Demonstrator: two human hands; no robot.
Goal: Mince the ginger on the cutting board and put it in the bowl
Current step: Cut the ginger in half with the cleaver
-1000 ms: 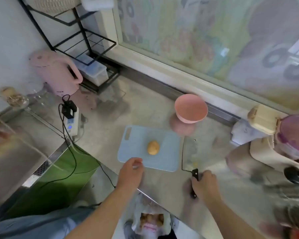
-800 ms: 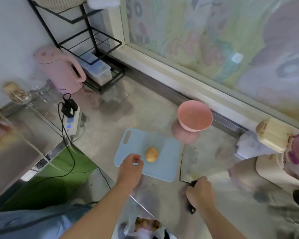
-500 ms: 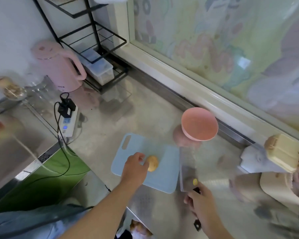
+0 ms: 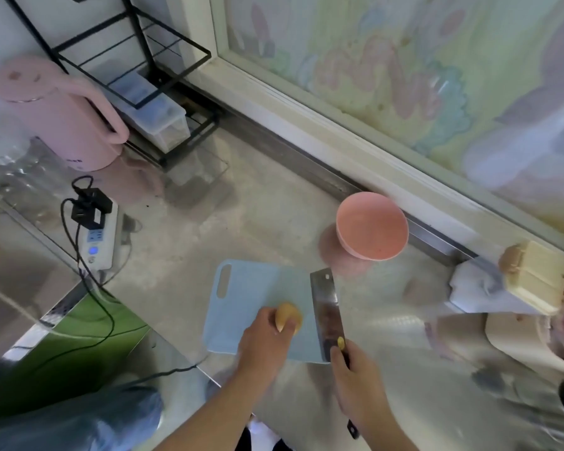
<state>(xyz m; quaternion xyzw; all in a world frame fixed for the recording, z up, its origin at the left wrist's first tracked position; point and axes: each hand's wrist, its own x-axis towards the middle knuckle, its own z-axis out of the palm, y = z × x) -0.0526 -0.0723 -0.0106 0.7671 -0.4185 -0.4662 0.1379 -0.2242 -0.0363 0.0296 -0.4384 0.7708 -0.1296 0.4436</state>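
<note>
Here, the steel counter point(image 4: 241, 222) is being used as the work surface, and on it the pale blue cutting board point(image 4: 251, 297) is lying with its handle slot pointing away from the person. Beyond the board's far right corner, near but apart from it, the pink bowl point(image 4: 372, 229) is standing upright and appears to be holding nothing yet. A cleaver point(image 4: 326, 307) is being held along the board's right edge, blade pointing away, its tip reaching toward the bowl. The ginger point(image 4: 288, 312) is sitting whole on the near half of the board, just left of the blade.

The step in hand is judged to be the setting-up for the first cut: nothing is seen to be sliced yet. What is being called for next is that the blade be brought over the ginger and pressed down through it while the piece is kept from rolling, with the steadying fingertips kept back from the edge.

The left hand point(image 4: 267, 336) is being reached in from below, its fingers and thumb curled round the near side of the ginger and pinching it in place. The right hand point(image 4: 355, 382) is being wrapped round the cleaver's dark handle, with the forefinger being laid forward onto the blade's heel.
</note>
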